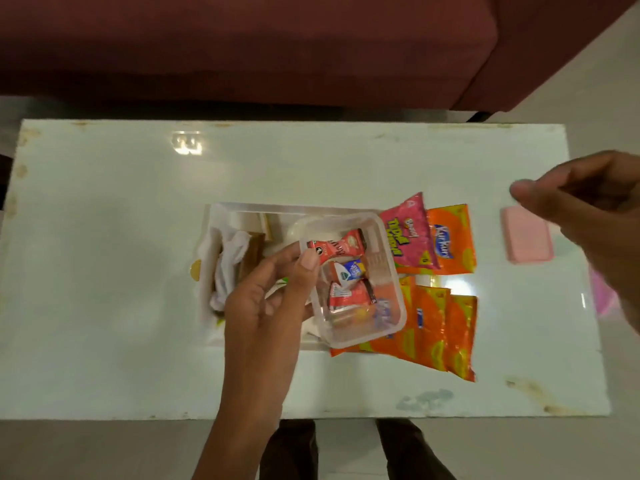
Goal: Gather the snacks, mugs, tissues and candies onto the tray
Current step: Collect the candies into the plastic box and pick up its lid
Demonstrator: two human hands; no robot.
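A clear tray (221, 206) lies mid-table with crumpled white tissues (231, 252) and a brown object (252, 256) at its left end. Over its right half sits a clear plastic container (389, 306) holding several wrapped candies (341, 251). My left hand (266, 306) grips the container's left rim, thumb on top. Orange snack packets (446, 327) and a pink snack packet (408, 237) lie against and partly under the container on the right. My right hand (595, 216) hovers at the far right with loosely curled fingers and nothing in it, just above a pink packet (523, 242) lying flat on the table.
The white glossy table (104, 271) has its near edge in front of me and its far edge by a maroon sofa (242, 46). Another pink thing (604, 296) shows at the table's right edge, partly hidden by my right wrist. A small yellow round piece (195, 270) lies left of the tray.
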